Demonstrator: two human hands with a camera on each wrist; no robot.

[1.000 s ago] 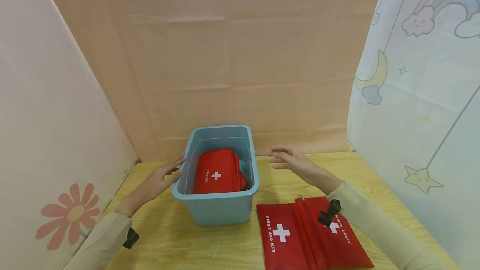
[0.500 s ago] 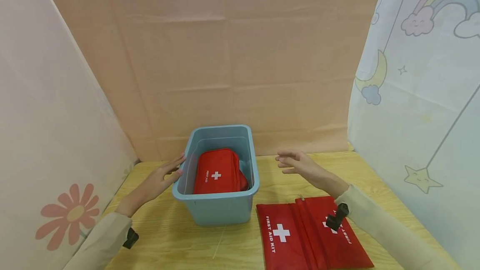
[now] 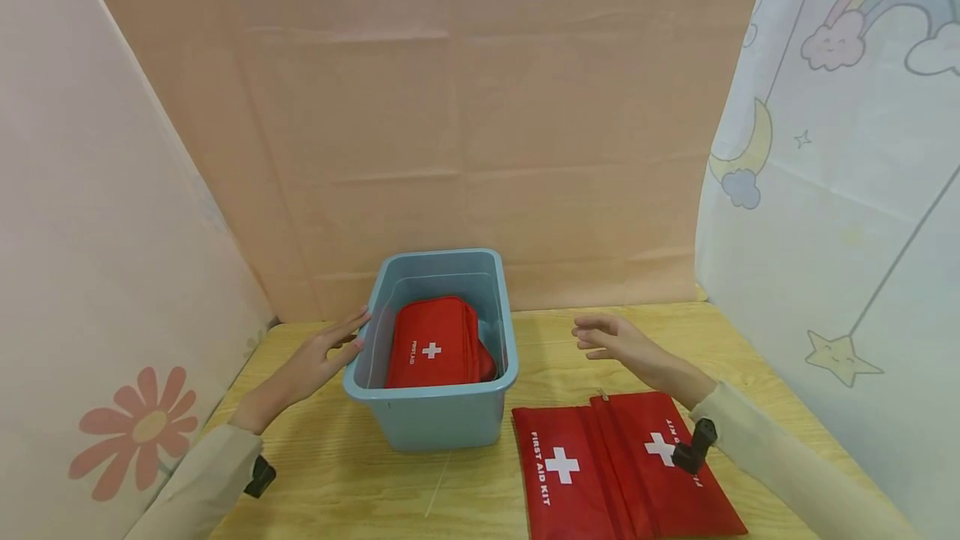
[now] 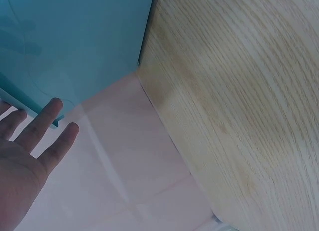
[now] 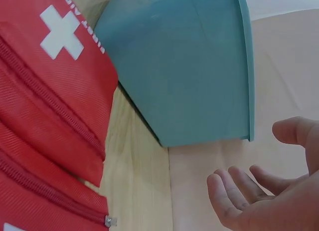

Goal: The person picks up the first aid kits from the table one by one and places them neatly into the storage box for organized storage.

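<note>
Nearest the camera, two flat red first aid kit pouches [image 3: 622, 469] lie side by side on the wooden table [image 3: 480, 498], white crosses up, one overlapping the other. Just above them the right hand [image 3: 626, 344] hovers in the air, palm turned inward, fingers relaxed and loosely spread, grasping nothing; the right wrist view shows it clear of the bin's wall. Left of the pouches stands the blue plastic bin [image 3: 435, 419], and inside it a third red first aid kit [image 3: 435, 344] already rests on the bottom. On the far side of the bin, the left hand [image 3: 311, 365] lies flat against the bin's left rim, fingers straight, steadying rather than clutching it. Behind everything hang a peach backdrop [image 3: 480, 107] and printed curtains. It looks like a pause between loads: one kit is in, two wait outside. The next move would seem to call for the free right hand to drop to the nearer pouches and take one by its edge.
</note>
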